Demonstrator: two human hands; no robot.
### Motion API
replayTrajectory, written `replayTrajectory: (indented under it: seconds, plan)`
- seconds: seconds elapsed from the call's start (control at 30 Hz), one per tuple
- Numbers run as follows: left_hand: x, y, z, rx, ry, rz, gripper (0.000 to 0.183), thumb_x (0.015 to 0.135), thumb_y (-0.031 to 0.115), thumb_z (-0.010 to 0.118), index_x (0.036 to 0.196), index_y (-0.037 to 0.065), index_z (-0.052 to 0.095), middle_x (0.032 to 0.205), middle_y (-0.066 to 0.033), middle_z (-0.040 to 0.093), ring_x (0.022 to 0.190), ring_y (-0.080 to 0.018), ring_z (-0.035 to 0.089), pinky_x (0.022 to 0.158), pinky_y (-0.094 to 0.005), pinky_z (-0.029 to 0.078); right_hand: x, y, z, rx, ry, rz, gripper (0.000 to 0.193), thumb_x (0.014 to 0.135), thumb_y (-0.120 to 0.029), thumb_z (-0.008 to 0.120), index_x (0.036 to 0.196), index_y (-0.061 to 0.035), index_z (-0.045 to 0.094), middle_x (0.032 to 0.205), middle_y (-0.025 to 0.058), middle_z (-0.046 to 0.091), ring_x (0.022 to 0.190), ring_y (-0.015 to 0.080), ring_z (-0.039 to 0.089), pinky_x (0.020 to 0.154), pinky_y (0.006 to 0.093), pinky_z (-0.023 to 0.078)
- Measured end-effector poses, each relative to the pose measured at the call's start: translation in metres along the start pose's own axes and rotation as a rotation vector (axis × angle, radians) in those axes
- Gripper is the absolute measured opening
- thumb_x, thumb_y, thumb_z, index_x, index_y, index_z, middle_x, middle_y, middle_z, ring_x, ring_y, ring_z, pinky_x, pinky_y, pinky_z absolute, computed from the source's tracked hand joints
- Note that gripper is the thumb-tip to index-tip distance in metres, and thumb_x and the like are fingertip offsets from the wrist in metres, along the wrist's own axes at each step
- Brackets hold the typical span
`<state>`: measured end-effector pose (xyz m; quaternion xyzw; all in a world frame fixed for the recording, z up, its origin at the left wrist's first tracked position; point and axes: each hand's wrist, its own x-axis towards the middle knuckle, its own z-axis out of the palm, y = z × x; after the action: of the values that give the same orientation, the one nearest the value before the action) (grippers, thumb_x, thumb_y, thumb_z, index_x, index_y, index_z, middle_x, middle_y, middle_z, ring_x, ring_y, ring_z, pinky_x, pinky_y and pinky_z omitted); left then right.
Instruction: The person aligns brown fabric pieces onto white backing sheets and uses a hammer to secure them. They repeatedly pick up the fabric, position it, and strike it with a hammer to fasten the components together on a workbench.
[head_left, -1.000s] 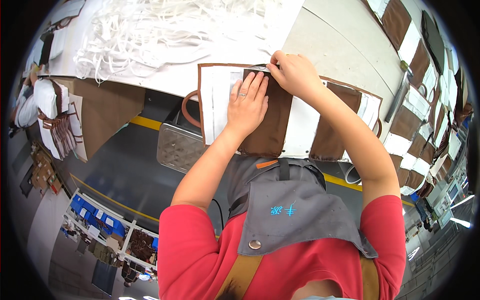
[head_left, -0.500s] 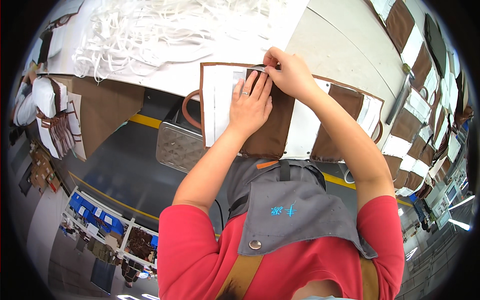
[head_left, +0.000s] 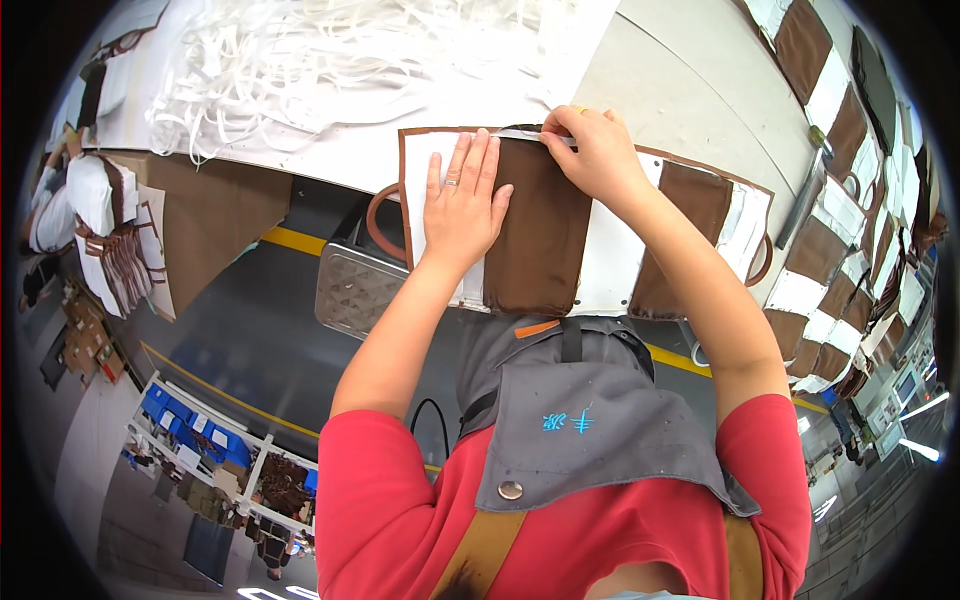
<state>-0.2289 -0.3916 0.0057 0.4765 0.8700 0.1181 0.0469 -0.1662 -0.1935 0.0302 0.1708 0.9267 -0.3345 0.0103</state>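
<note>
Across the near edge of the table lies a flat bag panel (head_left: pixel 535 230) with brown and white blocks, brown edging and a curved brown handle (head_left: pixel 380 225) at its left end. My left hand (head_left: pixel 465 205) rests flat near its far edge, fingers stretched over a white block and the brown block's border. At the far edge of that brown block, my right hand (head_left: pixel 600 158) pinches a narrow white strip (head_left: pixel 522 133) between thumb and fingers. Some of the strip's right end is hidden by the fingers. A dark edge shows just behind the strip.
A loose heap of white strips (head_left: pixel 330 70) covers the far left of the white table. To the right are a dark-bladed tool (head_left: pixel 800 205) and overlapping brown-and-white panels (head_left: pixel 835 210). A metal plate (head_left: pixel 360 290) sits below the table edge. Another person (head_left: pixel 60 200) is at far left.
My left hand has slid left, away from my right hand, uncovering the brown block. My right hand has shifted slightly right and down, and more of the white strip shows between the hands.
</note>
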Motion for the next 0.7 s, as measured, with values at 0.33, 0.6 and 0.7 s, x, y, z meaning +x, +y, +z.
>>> replayTrajectory:
  seconds: [0.33,0.6,0.7]
  plan:
    - [0.002,0.005,0.001,0.063,-0.032,-0.028,0.063,0.090,0.052,0.049,0.141,0.017,0.042,0.147,-0.0063,0.038,0.135,-0.0235,0.034,0.111,-0.0468,0.022,0.001,0.006,0.010,0.024,0.048,0.097,0.010,0.084,-0.016,0.059,0.079,-0.0076,0.063,0.072,0.0064,0.062,0.071,0.0248,0.059,0.075,0.0358,0.038]
    - [0.015,0.014,-0.003,0.076,-0.047,-0.038,0.058,0.089,0.048,0.054,0.136,0.016,0.048,0.143,-0.0074,0.040,0.130,-0.0242,0.037,0.108,-0.0472,0.023,0.004,0.005,0.013,-0.041,0.030,0.114,0.007,0.083,-0.015,0.060,0.082,-0.0075,0.061,0.074,0.0050,0.062,0.073,0.0225,0.059,0.076,0.0346,0.037]
    - [0.018,0.021,0.000,0.070,-0.022,0.047,0.056,0.089,0.045,0.055,0.135,0.013,0.048,0.141,-0.0047,0.042,0.130,-0.0204,0.038,0.109,-0.0448,0.022,0.002,0.002,0.015,-0.082,0.052,0.095,0.008,0.082,-0.014,0.063,0.084,-0.0072,0.060,0.079,0.0065,0.061,0.074,0.0234,0.060,0.076,0.0359,0.039]
